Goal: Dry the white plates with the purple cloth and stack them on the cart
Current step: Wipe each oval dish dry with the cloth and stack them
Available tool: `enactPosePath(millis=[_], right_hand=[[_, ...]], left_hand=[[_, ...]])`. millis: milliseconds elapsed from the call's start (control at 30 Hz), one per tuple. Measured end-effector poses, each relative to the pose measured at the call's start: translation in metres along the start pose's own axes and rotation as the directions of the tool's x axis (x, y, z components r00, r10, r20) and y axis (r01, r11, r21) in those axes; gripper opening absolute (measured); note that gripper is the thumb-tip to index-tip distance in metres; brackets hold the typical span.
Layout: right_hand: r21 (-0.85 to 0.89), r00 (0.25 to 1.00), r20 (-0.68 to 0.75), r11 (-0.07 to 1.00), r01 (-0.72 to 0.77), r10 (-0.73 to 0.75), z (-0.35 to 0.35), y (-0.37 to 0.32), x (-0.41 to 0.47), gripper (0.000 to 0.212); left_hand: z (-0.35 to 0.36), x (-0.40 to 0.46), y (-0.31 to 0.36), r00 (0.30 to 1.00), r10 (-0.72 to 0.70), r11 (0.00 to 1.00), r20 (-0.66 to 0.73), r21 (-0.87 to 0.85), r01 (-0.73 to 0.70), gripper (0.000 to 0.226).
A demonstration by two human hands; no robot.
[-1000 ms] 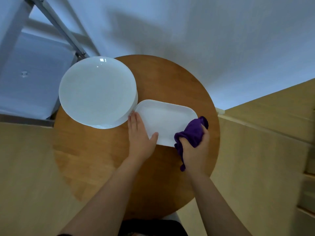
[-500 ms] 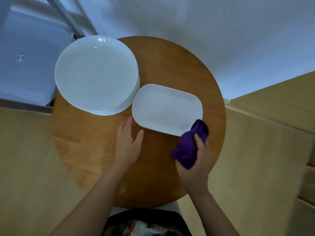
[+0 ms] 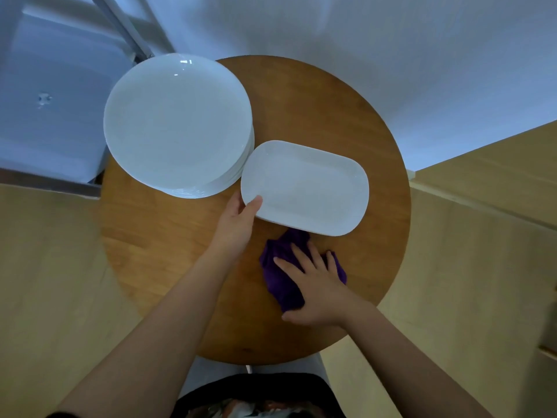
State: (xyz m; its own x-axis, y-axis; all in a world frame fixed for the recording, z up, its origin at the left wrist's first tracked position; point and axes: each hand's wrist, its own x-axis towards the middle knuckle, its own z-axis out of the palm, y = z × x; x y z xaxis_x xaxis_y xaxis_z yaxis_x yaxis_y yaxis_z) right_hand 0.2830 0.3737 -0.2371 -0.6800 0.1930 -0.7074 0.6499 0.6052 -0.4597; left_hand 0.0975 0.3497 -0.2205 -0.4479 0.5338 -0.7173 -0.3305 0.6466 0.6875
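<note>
A white rectangular plate (image 3: 307, 185) with rounded corners lies on the round wooden table (image 3: 346, 116). My left hand (image 3: 238, 221) grips its near left corner, thumb on the rim, fingers hidden beneath. The plate's near edge looks slightly raised. A stack of round white plates (image 3: 177, 125) sits at the table's back left, touching the rectangular plate. The purple cloth (image 3: 280, 276) lies crumpled on the table just in front of the rectangular plate. My right hand (image 3: 313, 285) rests flat on the cloth with fingers spread.
A pale cart shelf (image 3: 51, 101) with a metal frame post (image 3: 126, 28) stands at the back left, beside the round plates. A white wall rises behind the table. Light wooden floor surrounds it, and wooden furniture (image 3: 497, 182) stands to the right.
My right hand lowered the cloth onto the table and flattened on it. My left hand moved forward from the tabletop and took hold of the rectangular plate's corner.
</note>
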Motion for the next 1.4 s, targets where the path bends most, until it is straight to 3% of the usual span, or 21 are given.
enactPosePath(millis=[33, 67, 100, 133, 200, 233, 267, 367, 467, 533, 633, 767, 967, 1133, 1400], right_hand=[[0.097, 0.999, -0.042, 0.995, -0.001, 0.005, -0.007, 0.003, -0.008, 0.085], [0.238, 0.985, -0.165, 0.971, -0.005, 0.046, -0.015, 0.006, -0.016, 0.071], [0.402, 0.925, -0.344, 0.916, -0.007, 0.158, -0.025, 0.011, -0.025, 0.053], [0.55, 0.812, -0.477, 0.835, -0.022, 0.336, -0.034, 0.017, -0.031, 0.035], [0.784, 0.534, -0.516, 0.621, -0.02, 0.669, -0.054, 0.034, -0.03, 0.019], [0.84, 0.455, -0.484, 0.543, 0.002, 0.748, -0.065, 0.042, -0.026, 0.023], [0.872, 0.442, -0.452, 0.487, 0.037, 0.775, -0.077, 0.048, -0.021, 0.03], [0.901, 0.603, -0.391, 0.422, 0.098, 0.696, -0.106, 0.054, 0.002, 0.043], [0.929, 0.724, -0.31, 0.359, 0.092, 0.616, -0.121, 0.051, 0.024, 0.044], [0.94, 0.717, -0.283, 0.333, 0.076, 0.636, -0.123, 0.051, 0.033, 0.039], [0.962, 0.691, -0.251, 0.25, 0.105, 0.678, -0.113, 0.052, 0.032, 0.036], [0.986, 0.667, -0.169, 0.125, 0.114, 0.725, -0.097, 0.051, 0.028, 0.043], [0.989, 0.728, -0.069, -0.051, 0.142, 0.682, -0.103, 0.042, 0.032, 0.032], [0.987, 0.707, -0.046, -0.077, 0.14, 0.706, -0.104, 0.043, 0.026, 0.031], [0.98, 0.662, -0.119, -0.018, 0.197, 0.74, -0.111, 0.034, -0.013, 0.024]], left_hand=[[0.0, 0.001, 0.001, 1.0, -0.016, 1.0, -0.009, -0.027, 0.016, 0.047], [0.0, 0.003, 0.001, 0.999, -0.036, 0.998, -0.023, -0.053, 0.034, 0.047], [0.001, 0.005, 0.001, 0.998, -0.056, 0.996, -0.034, -0.077, 0.054, 0.048], [0.002, 0.008, 0.001, 0.996, -0.081, 0.993, -0.047, -0.094, 0.076, 0.049], [0.007, 0.015, 0.002, 0.987, -0.14, 0.983, -0.084, -0.129, 0.128, 0.053], [0.012, 0.016, 0.005, 0.981, -0.166, 0.975, -0.101, -0.168, 0.148, 0.056], [0.018, 0.018, 0.008, 0.976, -0.188, 0.96, -0.111, -0.23, 0.159, 0.058], [0.03, 0.022, 0.018, 0.952, -0.286, 0.847, -0.106, -0.493, 0.2, 0.049], [0.037, 0.023, 0.026, 0.94, -0.331, 0.707, -0.083, -0.681, 0.189, 0.014], [0.036, 0.023, 0.028, 0.934, -0.349, 0.719, -0.081, -0.662, 0.211, 0.016], [0.027, 0.025, 0.026, 0.942, -0.329, 0.812, -0.067, -0.53, 0.246, 0.042], [0.012, 0.037, 0.026, 0.956, -0.273, 0.877, -0.106, -0.436, 0.202, 0.046], [0.019, 0.044, 0.025, 0.963, -0.261, 0.888, -0.066, -0.407, 0.212, 0.051], [0.018, 0.036, 0.026, 0.974, -0.222, 0.935, -0.037, -0.292, 0.202, 0.04], [0.014, -0.023, 0.029, 0.992, -0.105, 0.979, 0.068, -0.168, 0.115, 0.05]])
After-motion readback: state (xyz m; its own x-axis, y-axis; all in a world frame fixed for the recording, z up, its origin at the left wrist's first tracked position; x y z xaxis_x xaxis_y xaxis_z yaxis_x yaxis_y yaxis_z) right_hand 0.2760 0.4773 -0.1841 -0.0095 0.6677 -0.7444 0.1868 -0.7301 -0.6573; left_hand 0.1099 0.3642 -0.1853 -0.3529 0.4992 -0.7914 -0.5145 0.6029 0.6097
